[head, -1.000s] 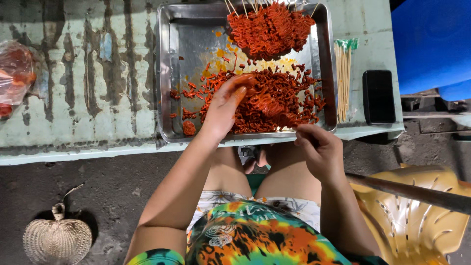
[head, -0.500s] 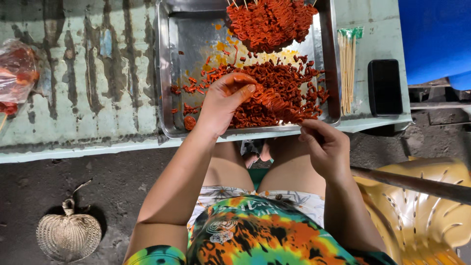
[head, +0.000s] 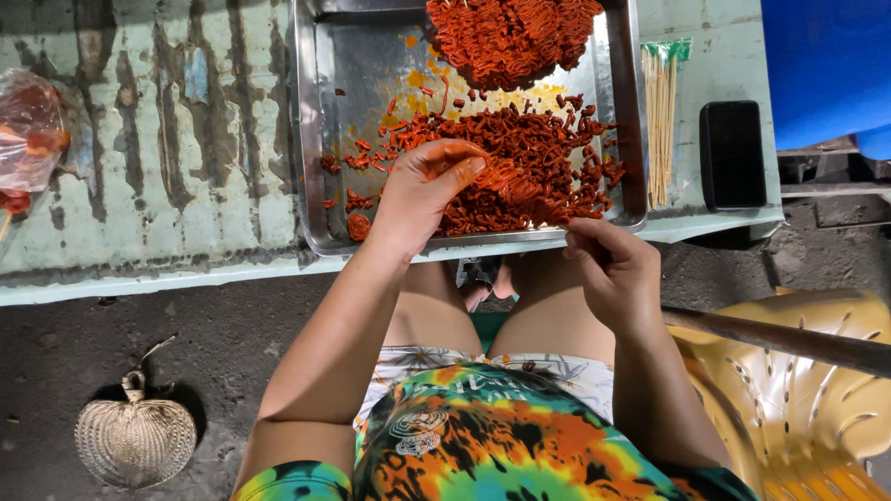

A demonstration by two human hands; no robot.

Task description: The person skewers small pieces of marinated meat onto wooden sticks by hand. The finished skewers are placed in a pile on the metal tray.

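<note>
A shallow rectangular tray of dull, scratched steel [head: 311, 139] lies on a worn table [head: 139, 167] whose pale green paint has flaked off in long dark streaks. Over the tray's near half spreads a loose heap of red-orange marinated meat strips [head: 548, 153], wet, ragged and curled, with stray bits and yellow oil stains on the bare metal to their left; at the far edge sits a denser pile of skewered red meat [head: 510, 32], ridged and tightly folded. The left hand [head: 422, 190] hovers over the near edge of the tray, fingers curled and thumb pressed against a folded strip of red meat [head: 515, 186]. That strip is threaded, as far as can be seen, on a thin stick whose long axis runs from upper left down to the right, toward the right hand [head: 613, 264]. The right hand sits just off the table's front edge, fingers pinched narrowly at the strip's lower end; the stick itself is mostly hidden there. To the right of the tray, a bundle of pale bamboo skewers [head: 659, 121] in a clear sleeve with a green top lies with its long axis running away from the person, and just beyond it rests a flat black rectangular phone [head: 733, 153]. On the dark concrete floor at lower left lies a round woven straw fan [head: 135, 441], and a yellow moulded plastic chair [head: 807, 408] stands at the right.
</note>
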